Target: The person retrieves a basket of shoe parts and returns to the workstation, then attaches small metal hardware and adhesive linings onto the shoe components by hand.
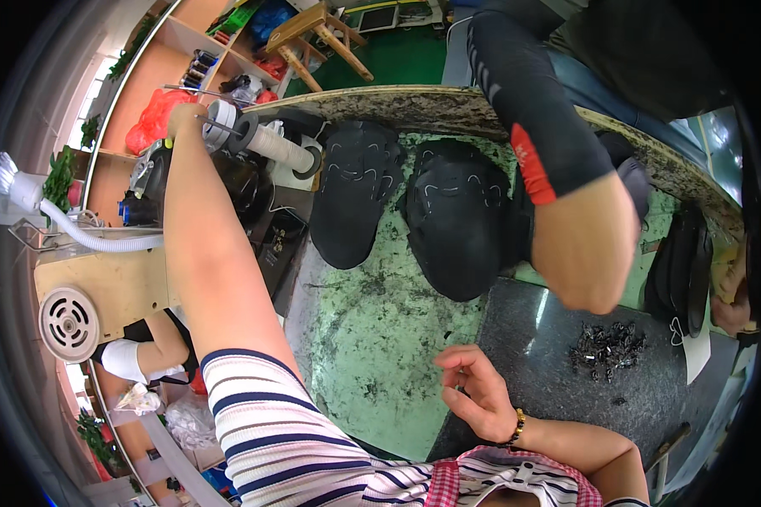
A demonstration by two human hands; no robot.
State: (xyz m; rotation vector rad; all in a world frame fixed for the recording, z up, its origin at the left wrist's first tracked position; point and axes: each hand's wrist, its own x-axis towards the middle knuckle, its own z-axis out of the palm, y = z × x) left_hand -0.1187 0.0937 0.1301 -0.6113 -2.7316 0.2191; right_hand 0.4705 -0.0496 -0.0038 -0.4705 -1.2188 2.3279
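My left arm stretches far to the upper left. There my left hand (184,120) looks closed beside a metal rod and a spool of pale thread (277,148); most of its fingers are hidden, and what they hold does not show. My right hand (473,393) hovers over the near part of the green worktop (380,329), thumb and fingers apart and loosely bent, with nothing in it. Beyond it lie two black rounded pieces, a left one (347,220) and a middle one (457,245), both with white thread stitches near their far ends.
Another person's black-sleeved arm (537,110) reaches in from the far side, blurred at its bare end. A pile of small black bits (609,348) rests on a dark slab (533,389). More black pieces (681,270) stand at right, near another hand (731,296). A raised rim (397,97) borders the worktop.
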